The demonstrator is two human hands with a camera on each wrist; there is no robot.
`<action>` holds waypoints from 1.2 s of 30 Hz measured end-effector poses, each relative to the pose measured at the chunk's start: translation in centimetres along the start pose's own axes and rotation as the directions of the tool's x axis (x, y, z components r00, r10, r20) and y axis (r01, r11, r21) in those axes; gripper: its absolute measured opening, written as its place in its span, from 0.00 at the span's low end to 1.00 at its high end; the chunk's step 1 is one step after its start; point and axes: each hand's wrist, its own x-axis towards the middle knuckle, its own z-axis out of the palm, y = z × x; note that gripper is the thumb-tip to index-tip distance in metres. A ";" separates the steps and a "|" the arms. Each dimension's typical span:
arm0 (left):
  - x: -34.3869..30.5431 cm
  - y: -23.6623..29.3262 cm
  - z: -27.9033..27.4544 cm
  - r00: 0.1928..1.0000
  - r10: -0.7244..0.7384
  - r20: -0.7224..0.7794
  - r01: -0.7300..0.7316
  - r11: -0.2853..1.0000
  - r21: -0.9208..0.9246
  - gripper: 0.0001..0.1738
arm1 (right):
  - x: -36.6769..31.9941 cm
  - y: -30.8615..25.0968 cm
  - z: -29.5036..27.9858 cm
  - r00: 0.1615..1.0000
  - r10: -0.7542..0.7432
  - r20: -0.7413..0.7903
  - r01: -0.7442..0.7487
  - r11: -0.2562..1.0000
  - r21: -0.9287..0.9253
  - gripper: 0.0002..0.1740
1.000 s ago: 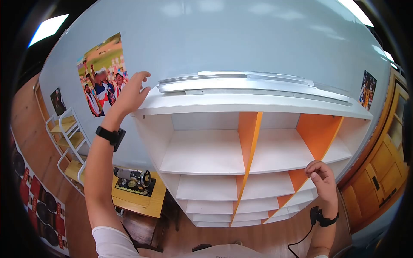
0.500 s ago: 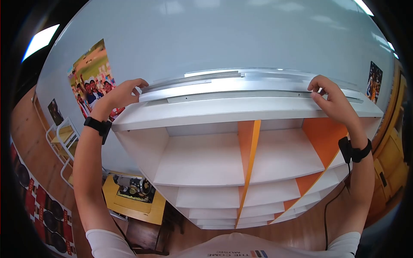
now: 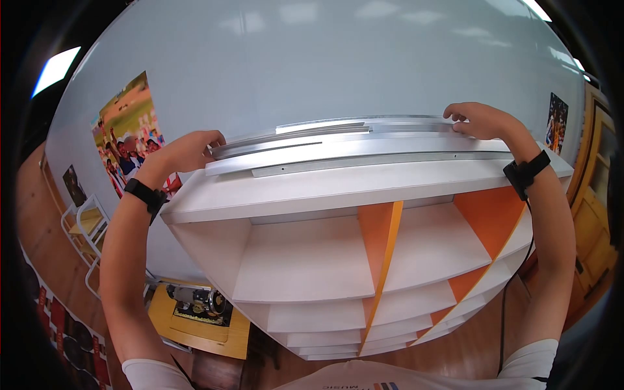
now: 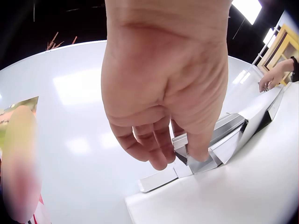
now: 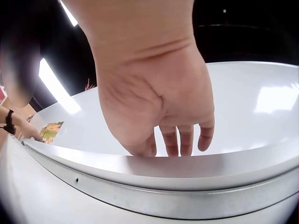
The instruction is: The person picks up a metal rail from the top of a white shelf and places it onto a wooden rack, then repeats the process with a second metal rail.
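Several long silver metal rails (image 3: 364, 146) lie stacked along the top board (image 3: 338, 185) of a white shelf unit with orange dividers. My left hand (image 3: 213, 142) grips the left end of the rails; in the left wrist view its fingers (image 4: 159, 149) and thumb curl round the end of the rails (image 4: 233, 135). My right hand (image 3: 463, 120) holds the rails near their right end. In the right wrist view its fingers (image 5: 180, 140) hook down behind the upper rail (image 5: 163, 175). Both arms are raised, one at each end of the stack.
The shelf stands against a pale blue wall with a photo poster (image 3: 127, 133) at the left and a small one (image 3: 556, 117) at the right. Below left are a sewing machine (image 3: 195, 302) on a yellow table and a white wire rack (image 3: 84, 221). A wooden cabinet (image 3: 595, 214) is at the right.
My right hand rose from the lower orange divider to the rails on top. My left hand slid from the shelf's top corner onto the rails' left end.
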 end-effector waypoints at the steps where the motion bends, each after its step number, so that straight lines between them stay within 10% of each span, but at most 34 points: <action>1: 0.1 -0.3 0.2 1.000 0.020 0.002 -0.020 1.000 -0.024 0.18 | 0.2 -0.5 -0.3 0.997 0.045 0.066 -0.047 0.999 0.019 0.20; 36: -2.1 0.5 -0.8 0.999 -0.027 -0.043 0.022 0.993 -0.116 0.20 | 1.2 -1.2 -0.1 0.983 -0.161 -0.093 0.163 0.987 0.009 0.13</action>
